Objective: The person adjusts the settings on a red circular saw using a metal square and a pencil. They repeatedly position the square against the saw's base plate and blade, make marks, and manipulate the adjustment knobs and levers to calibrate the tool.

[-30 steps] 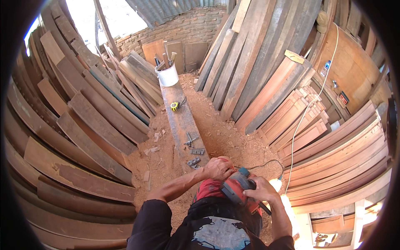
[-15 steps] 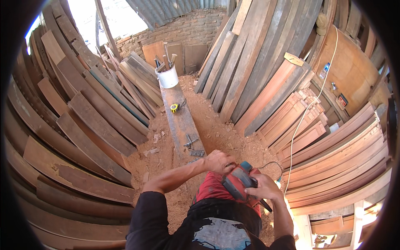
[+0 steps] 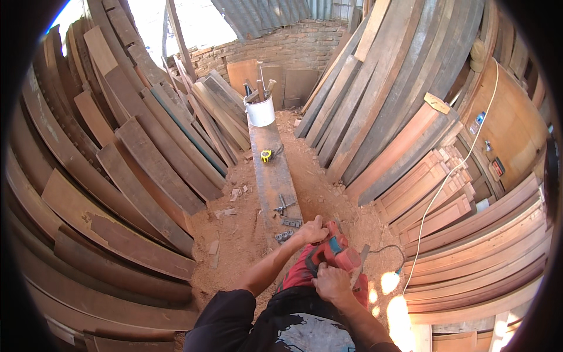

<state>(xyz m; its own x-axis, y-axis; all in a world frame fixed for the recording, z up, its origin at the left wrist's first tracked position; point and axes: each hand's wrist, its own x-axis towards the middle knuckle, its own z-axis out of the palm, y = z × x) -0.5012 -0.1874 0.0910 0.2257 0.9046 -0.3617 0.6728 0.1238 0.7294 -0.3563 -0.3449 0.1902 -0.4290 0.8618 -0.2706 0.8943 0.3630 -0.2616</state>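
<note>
A red and teal electric planer (image 3: 346,256) lies tilted over my lap, above my red trousers. My left hand (image 3: 315,230) is closed at its front end, the thumb on top. My right hand (image 3: 332,283) is wrapped round its rear part, near my waist; the grip is mostly hidden beneath the fingers. A thin flat strip (image 3: 361,259) shows along the planer's right side. Just beyond my left hand, small dark metal parts (image 3: 291,223) and a metal T-shaped tool (image 3: 284,205) lie on the narrow plank bench (image 3: 272,182).
A yellow tape measure (image 3: 267,155) and a white bucket of tools (image 3: 260,113) stand farther along the bench. Boards (image 3: 158,164) lean densely at left, more planks (image 3: 381,88) at right. A pale cable (image 3: 446,182) hangs at right. Sawdust (image 3: 234,234) covers the floor.
The planer has been turned in my hands, its side now facing differently. My right hand has moved left and nearer my waist. The view has shifted, so the surroundings sit farther right.
</note>
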